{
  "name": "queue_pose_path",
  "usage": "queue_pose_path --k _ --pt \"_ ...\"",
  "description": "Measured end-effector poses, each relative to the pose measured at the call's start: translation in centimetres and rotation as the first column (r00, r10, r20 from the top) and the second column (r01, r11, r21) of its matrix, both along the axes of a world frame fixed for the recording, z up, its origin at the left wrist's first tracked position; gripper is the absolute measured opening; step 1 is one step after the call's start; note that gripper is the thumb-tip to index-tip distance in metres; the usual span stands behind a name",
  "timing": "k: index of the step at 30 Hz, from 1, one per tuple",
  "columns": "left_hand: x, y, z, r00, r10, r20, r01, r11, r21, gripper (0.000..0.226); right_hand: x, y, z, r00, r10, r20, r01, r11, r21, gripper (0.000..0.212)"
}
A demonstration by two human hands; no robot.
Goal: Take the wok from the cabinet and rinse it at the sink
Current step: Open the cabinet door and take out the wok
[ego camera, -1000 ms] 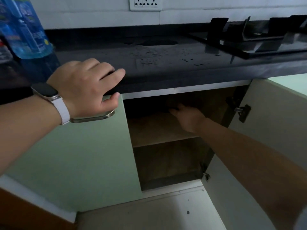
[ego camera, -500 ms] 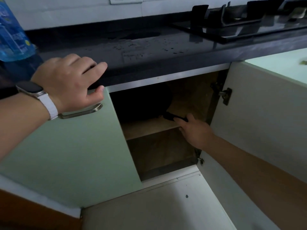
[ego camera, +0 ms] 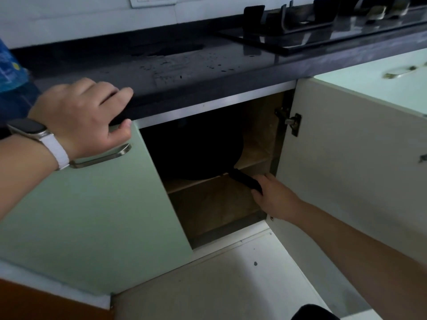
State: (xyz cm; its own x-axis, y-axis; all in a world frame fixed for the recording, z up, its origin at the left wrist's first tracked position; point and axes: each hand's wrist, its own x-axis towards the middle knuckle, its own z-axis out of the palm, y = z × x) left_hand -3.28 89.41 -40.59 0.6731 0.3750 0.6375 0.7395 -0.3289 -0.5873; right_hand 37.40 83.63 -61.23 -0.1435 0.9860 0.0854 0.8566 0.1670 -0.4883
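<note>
A black wok (ego camera: 201, 148) sits on the upper wooden shelf (ego camera: 251, 158) of the open cabinet, its bowl half past the shelf's front edge. Its black handle (ego camera: 245, 181) points down and right, and my right hand (ego camera: 275, 197) is closed around the handle's end. My left hand (ego camera: 85, 118), with a watch on a white strap at the wrist, rests on the dark countertop's edge (ego camera: 208, 93), fingers bent over it above the closed green door's metal handle (ego camera: 101, 155).
The right cabinet door (ego camera: 351, 162) stands open beside my right arm. A gas hob (ego camera: 323, 31) occupies the countertop at the back right. A blue bottle (ego camera: 9, 65) stands at the far left. Pale floor tiles (ego camera: 219, 280) lie below.
My right hand went from reaching deep into the cabinet to gripping the wok's handle, and it has drawn the wok forward to the shelf's front. My left hand stayed on the counter edge.
</note>
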Motion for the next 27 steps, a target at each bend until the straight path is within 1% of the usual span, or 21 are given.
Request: queue_pose_path --k 2,4,5,7,10,14,17,19,21,24,27 --pt "0.1 -0.1 0.1 1.0 -0.01 -0.003 0.01 1.0 0.007 0.052 -0.2 0.8 1.0 0.994 -0.01 -0.106 -0.01 0.983 -0.183 0.038" --pt "0.2 -0.3 0.2 1.0 -0.019 -0.005 0.019 1.0 0.009 0.052 -0.5 1.9 2.0 0.967 -0.066 -0.246 -0.028 0.932 -0.361 0.035" --pt "0.3 -0.4 0.2 1.0 -0.024 -0.008 0.024 1.0 0.01 0.051 -0.6 2.5 2.4 0.947 -0.088 -0.308 -0.056 0.9 -0.431 0.034" --pt "0.4 -0.6 0.3 0.999 -0.033 -0.017 0.033 0.999 0.02 0.05 -0.9 3.6 2.8 0.918 -0.093 -0.385 -0.133 0.844 -0.52 0.03" --pt "0.6 -0.8 0.4 0.999 -0.045 -0.022 0.045 0.999 0.024 0.049 -1.2 5.0 2.2 0.885 -0.11 -0.452 -0.189 0.803 -0.565 0.025" --pt "0.3 -0.7 0.4 0.998 -0.059 -0.027 0.059 0.998 0.018 0.049 -2.0 6.4 0.8 0.83 -0.218 -0.513 -0.161 0.788 -0.594 0.027" --pt "0.4 -0.7 0.4 0.998 -0.052 -0.028 0.052 0.999 0.016 0.049 -2.5 7.0 0.1 0.763 -0.267 -0.589 -0.231 0.737 -0.635 0.027" --pt "0.4 -0.7 0.3 0.998 -0.046 -0.03 0.047 0.999 0.019 0.049 -2.9 7.4 -0.1 0.716 -0.293 -0.634 -0.262 0.729 -0.632 0.03" --pt "0.4 -0.7 0.4 0.998 -0.049 -0.03 0.05 0.998 0.027 0.049 -3.2 7.9 -0.1 0.681 -0.313 -0.662 -0.259 0.742 -0.618 0.03" --pt "0.4 -0.8 0.3 0.998 -0.052 -0.022 0.053 0.998 0.032 0.049 -3.5 8.1 -0.1 0.633 -0.353 -0.689 -0.295 0.712 -0.637 0.027" --pt "0.4 -0.8 0.3 0.999 -0.044 -0.019 0.044 0.999 0.031 0.049 -3.6 7.8 -0.6 0.604 -0.374 -0.703 -0.322 0.692 -0.645 0.027"
